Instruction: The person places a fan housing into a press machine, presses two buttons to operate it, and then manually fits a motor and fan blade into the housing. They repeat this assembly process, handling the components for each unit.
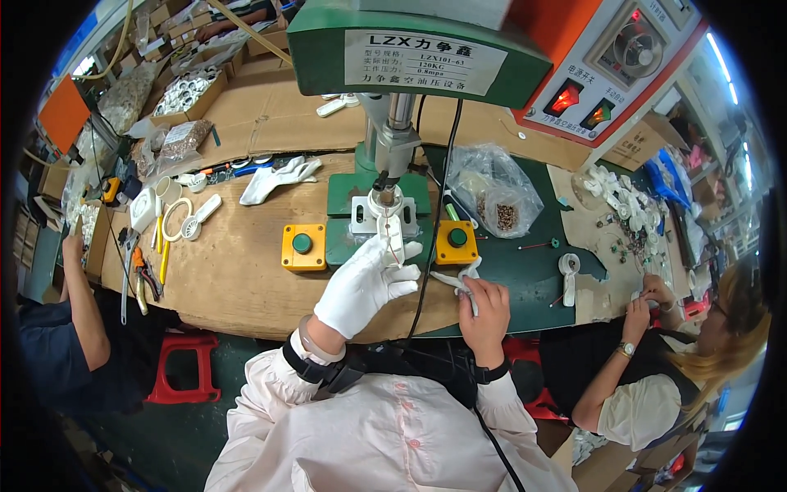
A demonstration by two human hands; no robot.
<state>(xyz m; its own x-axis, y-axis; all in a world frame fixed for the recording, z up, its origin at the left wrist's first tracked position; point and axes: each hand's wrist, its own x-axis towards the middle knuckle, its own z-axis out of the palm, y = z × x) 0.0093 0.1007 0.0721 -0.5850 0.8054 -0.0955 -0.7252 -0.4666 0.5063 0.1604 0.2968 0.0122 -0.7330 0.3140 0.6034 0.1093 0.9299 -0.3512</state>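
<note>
My left hand (365,289), in a white glove, has its fingers around the lower end of a white plastic handled part (392,232). The part's round head sits under the ram of a green bench press (344,194), on its metal fixture. Some fingertips spread to the right of the handle. My bare right hand (485,316) is closed on a crumpled white glove (452,281) at the table's front edge. Its fingertips are partly hidden. Yellow button boxes with green buttons flank the fixture, the left box (303,248) and the right box (456,243).
A clear bag (496,193) of small brass-coloured pieces lies right of the press. Another white handled part (568,279) rests farther right. Pliers (147,279), a loose glove (280,180) and white parts lie left. A black cable (434,246) hangs in front. Co-workers sit on both sides.
</note>
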